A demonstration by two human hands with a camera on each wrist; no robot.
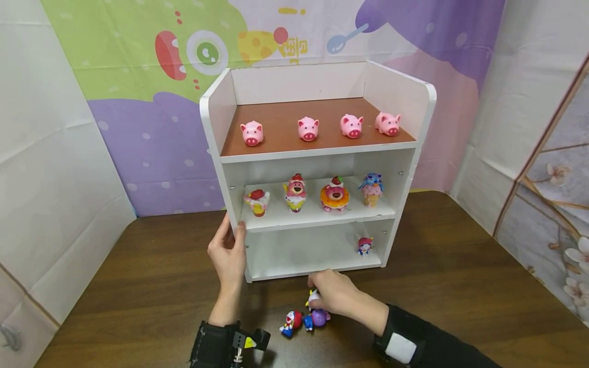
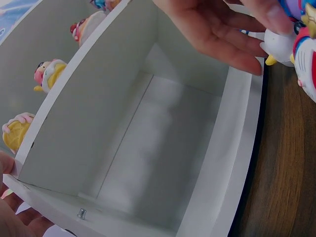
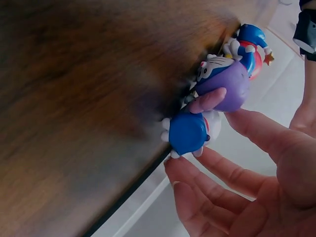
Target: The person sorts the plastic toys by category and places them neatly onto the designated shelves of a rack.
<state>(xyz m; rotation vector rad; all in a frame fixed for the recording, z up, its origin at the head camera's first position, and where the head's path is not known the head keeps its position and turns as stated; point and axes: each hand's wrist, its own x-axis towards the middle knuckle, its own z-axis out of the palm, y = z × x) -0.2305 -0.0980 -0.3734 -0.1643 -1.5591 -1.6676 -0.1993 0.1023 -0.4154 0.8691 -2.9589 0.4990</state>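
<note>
A white toy shelf unit (image 1: pixel 299 82) stands on the wooden table. My left hand (image 1: pixel 231 258) grips its left side panel, thumb on the front edge and fingers round the outside. In front of the unit, my right hand (image 1: pixel 338 294) has its thumb and fingers on either side of a white-and-blue figurine (image 3: pixel 187 133). Right beside that one, a purple-topped figurine (image 1: pixel 318 318) lies close to the thumb. A red, white and blue figurine (image 1: pixel 291 323) lies to their left. One small red-capped figurine (image 1: pixel 365 246) stands at the right end of the bottom shelf.
Several pink pigs, such as the leftmost pig (image 1: pixel 252 133), line the brown top shelf. On the middle shelf stand several dessert figurines, among them a bear in an orange ring (image 1: pixel 335 195). A patterned cloth (image 1: pixel 156 153) hangs behind; white panels flank the table (image 1: pixel 138 286).
</note>
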